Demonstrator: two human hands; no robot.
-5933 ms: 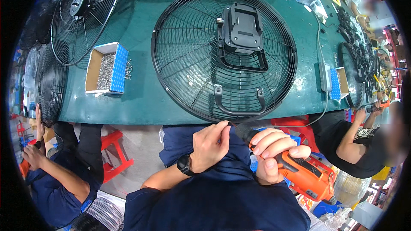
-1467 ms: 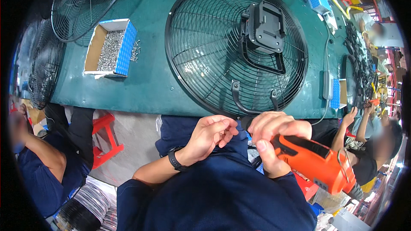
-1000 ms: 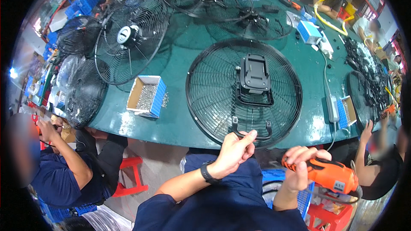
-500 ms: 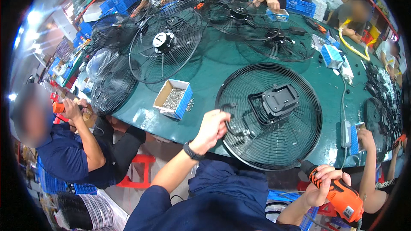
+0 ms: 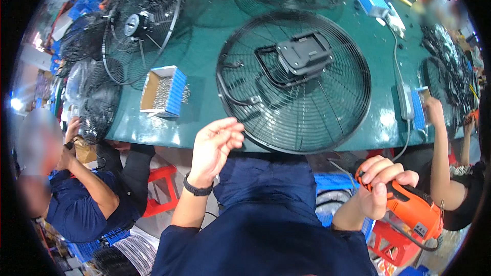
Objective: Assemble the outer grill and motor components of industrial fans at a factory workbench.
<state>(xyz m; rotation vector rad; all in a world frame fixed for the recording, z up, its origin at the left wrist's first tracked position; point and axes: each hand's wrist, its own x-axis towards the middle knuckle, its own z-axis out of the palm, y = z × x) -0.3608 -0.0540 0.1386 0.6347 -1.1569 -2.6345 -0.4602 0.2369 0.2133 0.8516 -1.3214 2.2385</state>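
- Faces a green table.
- Has a round black fan guard lying on it at the near edge, bearing a boxy mount and a curved handle.
- Grips an orange power screwdriver right of the guard, right hand wrapped around it.
- Holds the left hand by the guard's near-left rim, loosely curled; cannot tell whether pinching anything.
- Has screws in an open carton left of the guard.

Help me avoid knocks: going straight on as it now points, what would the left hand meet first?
Likely the near rim of the black fan, just ahead of the left hand; depth is unclear, so it might pass above.
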